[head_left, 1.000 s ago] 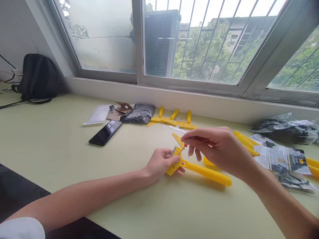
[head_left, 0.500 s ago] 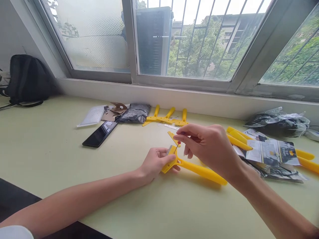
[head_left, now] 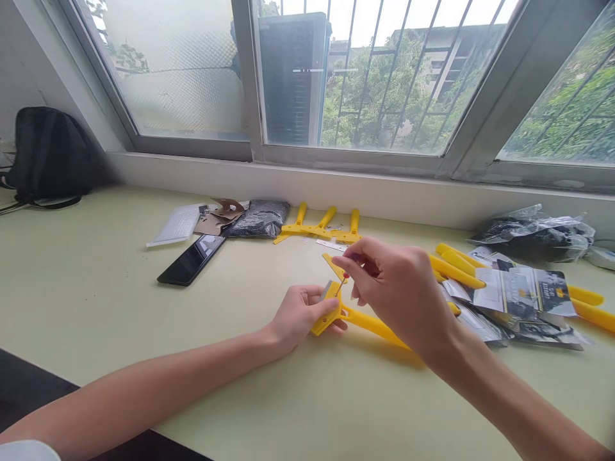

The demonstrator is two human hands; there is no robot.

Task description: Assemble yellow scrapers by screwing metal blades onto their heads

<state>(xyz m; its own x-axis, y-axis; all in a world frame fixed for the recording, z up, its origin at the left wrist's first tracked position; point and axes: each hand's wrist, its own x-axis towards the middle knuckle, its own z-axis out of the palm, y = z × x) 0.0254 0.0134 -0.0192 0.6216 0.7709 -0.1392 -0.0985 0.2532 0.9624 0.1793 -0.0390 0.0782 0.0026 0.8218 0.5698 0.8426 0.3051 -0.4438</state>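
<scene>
I observe the left hand (head_left: pixel 300 314) pinning the yellow plastic long-handled scraper (head_left: pixel 365 322) on the pale green bench (head_left: pixel 96 288); right hand (head_left: pixel 394 285) fingers pinch a small red-tipped screwdriver (head_left: pixel 342 282) at its head.

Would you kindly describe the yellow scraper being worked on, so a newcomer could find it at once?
Start at the window sill and come forward across the pale green table to the two hands in the middle. The yellow scraper lies flat there, its head pinched by the left hand while the right hand points a small red-tipped tool at it. Unlike the other yellow scrapers, it alone is held.
</scene>
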